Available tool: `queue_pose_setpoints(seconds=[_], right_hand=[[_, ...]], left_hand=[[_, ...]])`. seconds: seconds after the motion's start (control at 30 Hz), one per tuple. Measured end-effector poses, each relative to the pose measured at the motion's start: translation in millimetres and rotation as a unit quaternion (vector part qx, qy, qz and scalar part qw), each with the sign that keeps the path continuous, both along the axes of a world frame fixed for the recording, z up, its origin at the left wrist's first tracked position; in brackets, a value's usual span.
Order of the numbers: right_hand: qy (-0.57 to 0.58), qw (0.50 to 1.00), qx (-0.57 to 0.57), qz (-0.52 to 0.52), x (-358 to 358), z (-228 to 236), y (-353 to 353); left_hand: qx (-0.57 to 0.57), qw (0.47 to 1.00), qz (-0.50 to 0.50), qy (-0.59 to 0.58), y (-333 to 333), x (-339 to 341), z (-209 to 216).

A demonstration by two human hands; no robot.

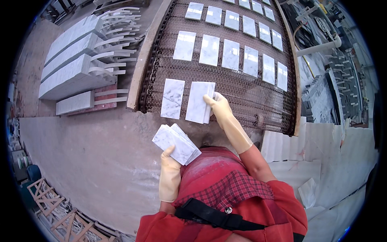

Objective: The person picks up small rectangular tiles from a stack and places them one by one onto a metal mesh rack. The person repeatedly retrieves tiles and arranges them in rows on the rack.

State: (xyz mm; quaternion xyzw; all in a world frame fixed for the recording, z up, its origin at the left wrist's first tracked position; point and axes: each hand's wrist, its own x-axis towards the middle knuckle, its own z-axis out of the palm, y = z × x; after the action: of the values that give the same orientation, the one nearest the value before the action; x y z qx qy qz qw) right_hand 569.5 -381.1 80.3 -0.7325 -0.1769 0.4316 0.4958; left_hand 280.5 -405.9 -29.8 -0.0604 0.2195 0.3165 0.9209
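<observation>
In cream rubber gloves, both of my hands are closed on marble tiles. My left hand (170,171) grips a fanned stack of white, grey-veined marble tiles (174,142) in front of my red apron, thumb on top. My right hand (219,105) pinches the right edge of a small overlapping set of marble tiles (197,101) at the near end of a mesh conveyor belt (238,107). Whether these tiles rest on the belt or hang just above it, I cannot tell. Just left of them lies a single veined marble tile (173,99) on the mesh.
Rows of glossy marble tiles (209,50) lie farther up the belt, between a left side rail (141,76) and a right one. Stacked marble slabs (66,66) with pale straps stand at the left. A wooden crate frame (60,213) is at the lower left, white sheets (322,141) at the right.
</observation>
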Motion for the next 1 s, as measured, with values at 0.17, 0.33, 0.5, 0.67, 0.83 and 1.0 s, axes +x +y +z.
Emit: queue_pose_setpoints(seconds=[0.17, 0.33, 0.5, 0.67, 0.83, 1.0], right_hand=[[0.009, 1.000, -0.018, -0.012, -1, 10, -1], [-0.038, 0.996, -0.070, -0.026, 10, 27, -22], [-0.065, 0.993, -0.081, -0.058, 31, 24, -45], [-0.054, 0.994, -0.071, -0.063, 55, -10, -66], [-0.071, 0.991, -0.115, -0.015, 57, 16, -72], [-0.436, 0.887, -0.133, 0.071, 46, 18, -88]], left_hand=[[0.002, 1.000, -0.008, 0.006, -6, -4, -2], [0.024, 0.999, -0.010, 0.035, -15, -7, 11], [0.039, 0.999, -0.029, 0.006, -17, -10, 30], [0.097, 0.994, -0.033, -0.033, -12, 3, 70], [0.140, 0.990, -0.023, -0.025, -13, 10, 77], [0.152, 0.988, -0.028, -0.012, -16, 12, 79]])
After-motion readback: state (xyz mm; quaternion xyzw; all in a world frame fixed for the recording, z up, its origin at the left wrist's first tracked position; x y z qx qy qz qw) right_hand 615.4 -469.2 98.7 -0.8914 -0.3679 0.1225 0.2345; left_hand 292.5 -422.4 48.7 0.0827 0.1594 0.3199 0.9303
